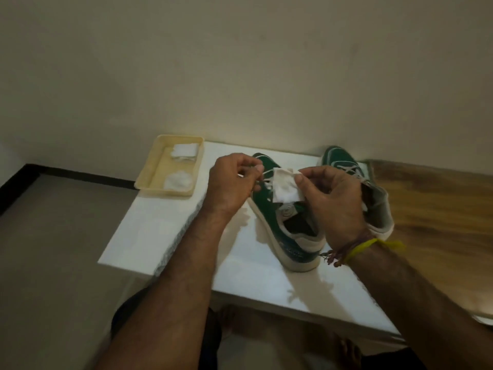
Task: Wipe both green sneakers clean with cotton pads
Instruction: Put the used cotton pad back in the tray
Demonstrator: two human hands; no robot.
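Fingers (300, 178) of the right hand (337, 206) are pinched on the right edge of a cotton pad (286, 188), held just above the near sneaker (282, 225). By the left hand (230, 184) a white lace (266, 172) is pinched, or so it seems in the dim light. For a clean pass, the lace should be kept taut and the pad folded round it. The pad lies between both hands, touching only the right thumb and fingertips. Farther right stands the second sneaker (344, 162); spare pads (184, 152) wait in the tray (149, 172), far left.
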